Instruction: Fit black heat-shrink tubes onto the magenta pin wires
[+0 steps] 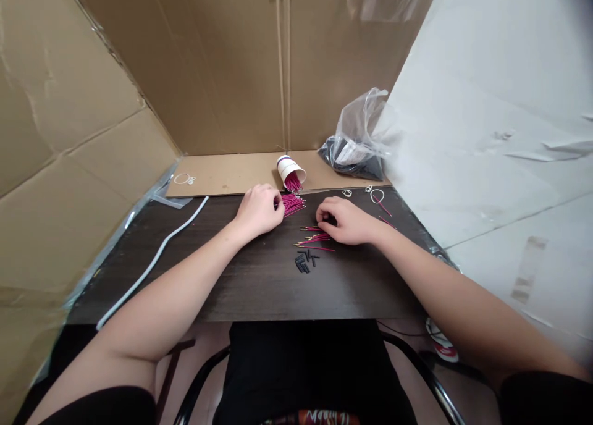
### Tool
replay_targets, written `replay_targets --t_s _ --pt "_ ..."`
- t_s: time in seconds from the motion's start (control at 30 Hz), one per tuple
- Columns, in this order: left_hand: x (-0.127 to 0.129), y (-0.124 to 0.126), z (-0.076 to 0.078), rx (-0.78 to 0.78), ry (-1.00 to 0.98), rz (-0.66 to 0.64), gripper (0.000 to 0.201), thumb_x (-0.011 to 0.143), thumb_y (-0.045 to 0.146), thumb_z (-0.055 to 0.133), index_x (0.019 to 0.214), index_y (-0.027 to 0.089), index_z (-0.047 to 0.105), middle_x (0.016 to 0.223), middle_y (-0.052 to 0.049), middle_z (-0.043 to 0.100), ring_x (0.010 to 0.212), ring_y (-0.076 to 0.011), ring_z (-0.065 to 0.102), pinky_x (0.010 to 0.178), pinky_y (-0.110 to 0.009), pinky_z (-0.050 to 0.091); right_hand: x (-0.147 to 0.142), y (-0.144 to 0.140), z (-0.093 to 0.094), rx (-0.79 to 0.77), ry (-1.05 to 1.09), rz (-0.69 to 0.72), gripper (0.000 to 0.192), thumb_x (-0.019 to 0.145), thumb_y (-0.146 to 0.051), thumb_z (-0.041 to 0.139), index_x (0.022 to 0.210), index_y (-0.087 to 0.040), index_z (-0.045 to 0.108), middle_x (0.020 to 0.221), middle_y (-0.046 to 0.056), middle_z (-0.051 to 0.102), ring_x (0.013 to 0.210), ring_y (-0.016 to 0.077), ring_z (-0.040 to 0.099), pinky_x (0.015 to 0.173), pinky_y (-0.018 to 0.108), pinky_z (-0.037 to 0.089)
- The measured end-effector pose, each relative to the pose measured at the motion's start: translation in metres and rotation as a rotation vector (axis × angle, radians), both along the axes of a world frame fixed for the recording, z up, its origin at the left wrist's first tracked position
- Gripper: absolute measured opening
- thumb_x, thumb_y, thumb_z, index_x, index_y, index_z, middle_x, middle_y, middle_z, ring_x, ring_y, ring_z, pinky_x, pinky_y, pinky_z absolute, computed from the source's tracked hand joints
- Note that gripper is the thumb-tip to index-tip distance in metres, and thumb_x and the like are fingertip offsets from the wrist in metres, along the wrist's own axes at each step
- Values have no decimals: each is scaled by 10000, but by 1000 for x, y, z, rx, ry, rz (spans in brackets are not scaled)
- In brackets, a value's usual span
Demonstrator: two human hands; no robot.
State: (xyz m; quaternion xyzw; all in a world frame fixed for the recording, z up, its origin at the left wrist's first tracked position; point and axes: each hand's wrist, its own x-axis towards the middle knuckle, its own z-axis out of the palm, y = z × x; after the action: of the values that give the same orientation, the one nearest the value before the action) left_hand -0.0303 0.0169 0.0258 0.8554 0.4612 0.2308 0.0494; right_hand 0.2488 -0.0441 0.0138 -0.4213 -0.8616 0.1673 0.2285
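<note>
Magenta wires (291,204) with gold tips are lying fanned just below the tipped cup (290,172), pointing away from it. I'm curling my left hand (257,210) onto them; my right hand (348,221) is pinching wires nearby.

1. Soft, even, fairly dim indoor light; shadows under the hands are faint.
2. Pale glare washes the white wall (500,104) and clear plastic bag (359,128).
3. Wide-angle bending stretches the edges (forearms especially).
4. Small parts on the dark table (259,289) look slightly blurred.
</note>
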Motion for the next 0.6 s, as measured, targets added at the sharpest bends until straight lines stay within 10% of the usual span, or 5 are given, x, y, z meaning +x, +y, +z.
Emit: replay_targets --t_s 0.17,0.4,0.6 --pt "6 -10 1 -5 -77 -24 60 934 183 700 903 166 749 1028 -160 766 996 -320 661 991 -517 542 1 1 -4 -24 -82 -1 117 1004 -118 669 920 -199 663 945 76 687 908 244 602 865 394 463" --pt "16 -41 13 -270 -187 -623 87 1002 274 758 999 219 824 1135 -100 747 1061 -258 706 1017 -432 569 3 1 -9 26 -148 -46 114 1044 -157 622 946 -216 617 1014 108 696 969 291 597 867 419 440" --pt "20 -51 11 -410 -115 -754 108 976 336 848 995 239 892 1146 -103 736 1057 -261 703 1004 -422 561 -1 7 -12 50 132 -117 96 1053 -130 585 1007 -211 607 952 63 725 839 219 637 789 362 466"
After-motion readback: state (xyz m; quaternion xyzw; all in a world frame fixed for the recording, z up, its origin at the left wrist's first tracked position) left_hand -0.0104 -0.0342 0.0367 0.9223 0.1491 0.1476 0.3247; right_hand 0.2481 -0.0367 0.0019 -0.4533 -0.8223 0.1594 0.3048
